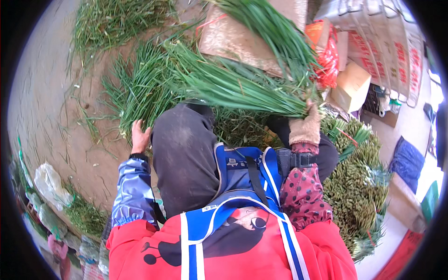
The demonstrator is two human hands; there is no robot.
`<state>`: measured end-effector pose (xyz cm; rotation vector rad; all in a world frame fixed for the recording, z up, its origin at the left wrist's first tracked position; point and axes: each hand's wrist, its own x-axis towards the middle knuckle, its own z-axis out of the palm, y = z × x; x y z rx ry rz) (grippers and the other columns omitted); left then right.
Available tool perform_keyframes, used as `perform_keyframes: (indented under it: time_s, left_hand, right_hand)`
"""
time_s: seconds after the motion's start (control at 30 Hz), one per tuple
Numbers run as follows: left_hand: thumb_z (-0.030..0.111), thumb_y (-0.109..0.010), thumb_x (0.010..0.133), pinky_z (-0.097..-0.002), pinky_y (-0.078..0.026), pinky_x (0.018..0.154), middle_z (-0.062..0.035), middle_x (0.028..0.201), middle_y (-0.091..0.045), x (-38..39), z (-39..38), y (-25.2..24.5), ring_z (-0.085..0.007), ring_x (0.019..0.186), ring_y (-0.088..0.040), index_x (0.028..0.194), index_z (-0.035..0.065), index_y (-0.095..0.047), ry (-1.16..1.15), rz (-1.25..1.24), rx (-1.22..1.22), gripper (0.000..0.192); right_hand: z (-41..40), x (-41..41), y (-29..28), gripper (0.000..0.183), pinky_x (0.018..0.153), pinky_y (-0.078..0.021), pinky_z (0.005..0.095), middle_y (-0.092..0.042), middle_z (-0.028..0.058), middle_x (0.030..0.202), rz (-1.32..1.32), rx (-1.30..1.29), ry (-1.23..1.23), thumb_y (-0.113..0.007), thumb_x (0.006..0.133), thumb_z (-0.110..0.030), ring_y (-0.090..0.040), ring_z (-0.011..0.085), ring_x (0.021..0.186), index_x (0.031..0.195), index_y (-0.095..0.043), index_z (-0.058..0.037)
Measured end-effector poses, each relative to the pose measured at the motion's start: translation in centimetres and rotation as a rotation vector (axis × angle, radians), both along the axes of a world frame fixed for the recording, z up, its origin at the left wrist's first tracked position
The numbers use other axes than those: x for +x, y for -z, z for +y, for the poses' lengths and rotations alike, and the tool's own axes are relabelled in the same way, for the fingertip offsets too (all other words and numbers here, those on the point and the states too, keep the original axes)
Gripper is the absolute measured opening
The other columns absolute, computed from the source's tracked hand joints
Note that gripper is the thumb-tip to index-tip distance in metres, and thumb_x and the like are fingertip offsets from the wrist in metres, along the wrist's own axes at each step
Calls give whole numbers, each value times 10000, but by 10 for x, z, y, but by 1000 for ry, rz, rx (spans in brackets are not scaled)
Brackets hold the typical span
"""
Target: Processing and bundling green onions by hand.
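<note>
My right hand (306,126), in a tan fabric glove, grips a bundle of long green leaves (241,85), most likely garlic chives, near its stem end. The leaf tips fan out to the upper left, above my knees. My bare left hand (140,137) is beside my left knee with its fingers apart. It is at the near edge of a loose pile of the same leaves (147,84); whether it touches them I cannot tell. Another bundle (266,31) lies across a flat board (231,42) ahead of me.
Stacked bundles (357,189) with red ties stand at my right. Loose trimmings (241,127) lie between my legs, and a heap of cut leaves (112,24) lies far left. A red plastic bag (327,59), a cardboard box (351,85) and a clear plastic bag (52,185) sit around.
</note>
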<state>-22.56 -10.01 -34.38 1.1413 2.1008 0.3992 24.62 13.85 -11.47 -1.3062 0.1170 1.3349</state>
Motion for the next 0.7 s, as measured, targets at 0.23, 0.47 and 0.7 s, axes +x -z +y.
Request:
perform_keyframes:
  time_s: [0.23, 0.47, 0.7]
  left_hand:
    - [177, -686, 804, -409, -308, 1109, -254, 1401, -415, -7, 11, -88, -370, 1328, -367, 1309, -15, -489, -18, 82, 105, 575]
    - [101, -667, 819, -410, -325, 1099, -215, 1406, -417, 0, 24, -195, -366, 1309, -383, 1281, 29, -522, 91, 403, 264, 490]
    - [61, -633, 871, -320, -475, 943, -148, 1200, -608, 116, 54, -333, -210, 1083, -599, 1237, -7, -557, 20, -434, 438, 380]
  right_hand:
    - [-58, 42, -24, 264, 967, -444, 447, -643, 165, 1094, -1138, 225, -491, -578, 848, -85, -598, 343, 1019, 1100, -656, -86]
    - [-78, 49, -82, 145, 800, -480, 325, -620, 79, 1047, -1318, 301, -481, -580, 889, -49, -590, 211, 899, 990, -677, -10]
    - [-130, 78, -92, 264, 837, -501, 420, -663, 183, 1043, -1801, 286, -257, -610, 909, -149, -640, 361, 970, 1166, -624, -90]
